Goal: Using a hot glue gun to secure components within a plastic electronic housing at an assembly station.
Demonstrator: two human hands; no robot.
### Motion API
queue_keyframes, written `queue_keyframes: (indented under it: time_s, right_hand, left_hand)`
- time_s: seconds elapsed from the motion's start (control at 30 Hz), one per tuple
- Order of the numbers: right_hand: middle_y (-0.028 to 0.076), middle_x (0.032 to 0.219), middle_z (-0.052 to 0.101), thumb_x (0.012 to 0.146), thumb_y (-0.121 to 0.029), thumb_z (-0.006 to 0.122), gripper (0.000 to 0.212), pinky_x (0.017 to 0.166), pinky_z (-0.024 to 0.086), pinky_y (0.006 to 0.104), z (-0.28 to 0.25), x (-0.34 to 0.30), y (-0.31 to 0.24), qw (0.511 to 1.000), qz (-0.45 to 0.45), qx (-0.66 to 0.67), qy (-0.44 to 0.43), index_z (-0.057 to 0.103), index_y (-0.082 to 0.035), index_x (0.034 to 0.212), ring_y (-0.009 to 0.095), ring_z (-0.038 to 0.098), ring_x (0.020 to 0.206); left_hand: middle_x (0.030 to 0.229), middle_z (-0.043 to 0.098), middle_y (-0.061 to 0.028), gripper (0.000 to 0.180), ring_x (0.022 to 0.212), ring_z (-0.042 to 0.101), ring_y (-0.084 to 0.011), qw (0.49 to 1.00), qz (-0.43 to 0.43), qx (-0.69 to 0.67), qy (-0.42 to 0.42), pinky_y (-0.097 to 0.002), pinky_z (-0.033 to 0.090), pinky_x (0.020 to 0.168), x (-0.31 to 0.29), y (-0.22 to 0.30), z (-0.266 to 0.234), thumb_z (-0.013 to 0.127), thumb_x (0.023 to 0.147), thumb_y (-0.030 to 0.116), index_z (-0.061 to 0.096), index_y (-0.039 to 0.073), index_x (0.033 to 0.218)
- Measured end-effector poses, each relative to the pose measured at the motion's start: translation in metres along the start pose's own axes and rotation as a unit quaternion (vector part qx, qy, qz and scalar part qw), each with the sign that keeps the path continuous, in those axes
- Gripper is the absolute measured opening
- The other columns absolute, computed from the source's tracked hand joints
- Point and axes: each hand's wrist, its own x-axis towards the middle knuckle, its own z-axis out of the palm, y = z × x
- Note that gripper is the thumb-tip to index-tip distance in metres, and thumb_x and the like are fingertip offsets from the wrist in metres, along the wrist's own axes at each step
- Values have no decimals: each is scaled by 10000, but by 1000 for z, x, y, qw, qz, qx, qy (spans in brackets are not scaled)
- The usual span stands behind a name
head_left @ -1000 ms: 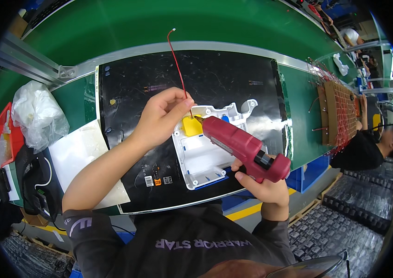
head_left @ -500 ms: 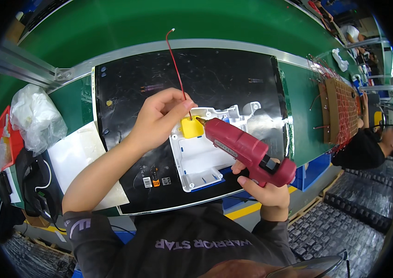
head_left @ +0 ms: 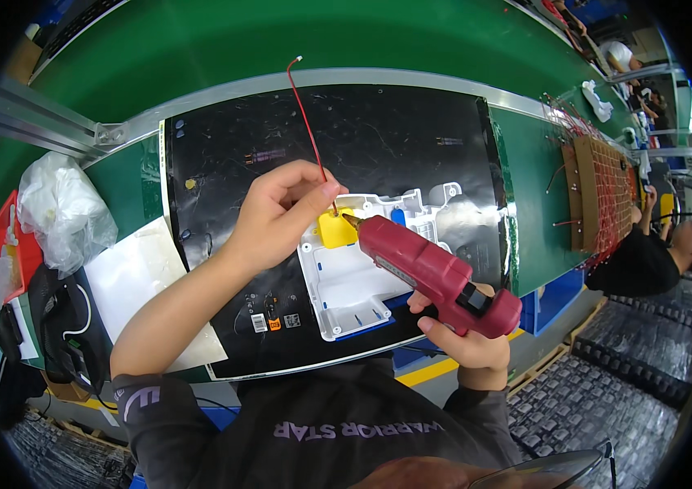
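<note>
Evidently the left hand (head_left: 285, 213) pinches the red wire (head_left: 305, 115) to keep it upright at the yellow block (head_left: 335, 233) inside the white shell (head_left: 350, 281) on the black mat (head_left: 370, 134); apart from it, the right hand (head_left: 476, 344) wraps the glue gun (head_left: 421, 257), seemingly angled so its tip reaches the wire's foot. The gun hides part of the shell. Paper (head_left: 136, 281) and a plastic bag (head_left: 65, 208) lie leftward, a carton of wires (head_left: 587, 196) rightward

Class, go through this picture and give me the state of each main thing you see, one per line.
Left hand: pinching the red wire
Right hand: gripping the glue gun
Red wire: pinched, connector end free
Glue gun: tilted, tip close to the yellow piece
Yellow piece: sitting in the white shell
White shell: open side up
Plastic bag: crumpled
</note>
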Motion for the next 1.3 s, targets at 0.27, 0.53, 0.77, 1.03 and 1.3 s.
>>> queue_keyframes:
  time_s: [0.27, 0.53, 0.77, 1.03, 1.3]
  right_hand:
    - [77, 857, 677, 733, 18, 714, 220, 699, 498, 265, 0, -2, 2, 1000, 3, 15, 5, 663, 16, 948, 135, 644, 761]
    - [79, 862, 678, 729, 21, 715, 228, 718, 499, 272, 0, -2, 3, 1000, 5, 30, 7, 666, 16, 952, 142, 647, 776]
    - [77, 860, 679, 728, 19, 711, 221, 714, 500, 277, -1, -3, 3, 1000, 4, 31, 1, 664, 16, 943, 147, 647, 775]
    - [79, 853, 680, 724, 17, 711, 221, 703, 499, 272, -2, -4, 1, 1000, -2, 21, -1, 665, 14, 940, 147, 649, 763]
    - [75, 851, 683, 726, 9, 717, 215, 695, 501, 273, -2, -5, 0, 1000, -11, 23, 5, 670, 5, 936, 153, 652, 756]
  left_hand:
    - [973, 670, -112, 145, 953, 629, -166, 1000, 1, -8, -4, -297, 498, 858, 0, 0, 0, 585, 951, 151, 606, 9, 968]
    - [982, 667, -106, 187, 925, 609, -148, 1000, -12, 3, -8, -283, 486, 840, 0, 1, -2, 577, 949, 155, 644, -19, 951]
    - [985, 667, -102, 190, 931, 610, -148, 1000, -19, -10, -11, -280, 484, 843, 1, 1, -1, 577, 945, 149, 648, -27, 956]
    - [1019, 701, -98, 229, 860, 607, -63, 999, -19, -5, -30, -199, 480, 729, 1, 4, -2, 590, 953, 152, 686, -32, 1048]
    - [1048, 698, -119, 231, 872, 602, -68, 999, -6, -21, -33, -209, 483, 745, 1, 3, 0, 577, 958, 148, 682, -43, 1034]
